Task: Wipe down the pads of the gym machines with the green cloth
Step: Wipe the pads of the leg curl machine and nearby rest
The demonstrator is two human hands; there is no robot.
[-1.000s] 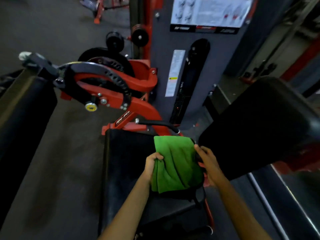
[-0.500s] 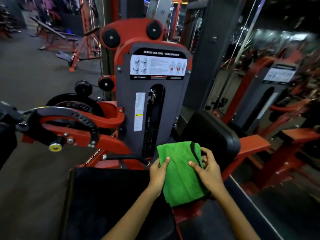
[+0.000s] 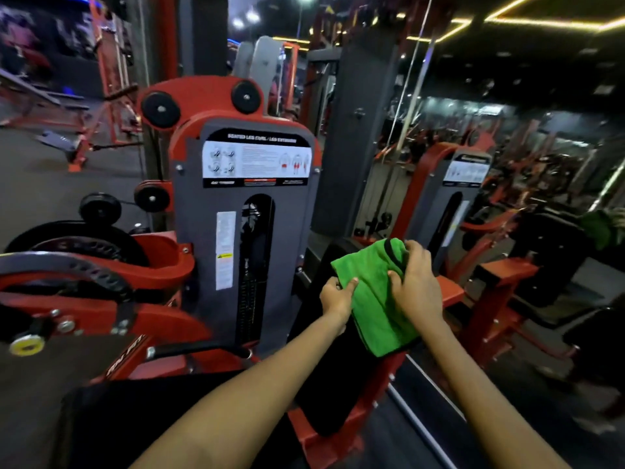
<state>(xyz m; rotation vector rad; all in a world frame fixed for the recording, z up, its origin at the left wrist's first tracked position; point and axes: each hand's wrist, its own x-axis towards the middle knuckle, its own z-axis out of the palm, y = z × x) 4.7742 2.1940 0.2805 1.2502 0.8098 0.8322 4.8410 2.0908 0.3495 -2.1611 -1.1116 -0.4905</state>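
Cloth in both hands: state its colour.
Bright green cloth with a dark edge trim, seen in the head view.

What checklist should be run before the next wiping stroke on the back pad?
1. Folded green cloth in hand: ok.
2. Left hand pinches the cloth's left edge: ok.
3. Right hand grips its upper right part: ok.
4. Cloth lies over the upright black back pad: ok.
5. Cloth pressed flat against the pad: cannot tell.
6. Pad surface already clean: cannot tell.
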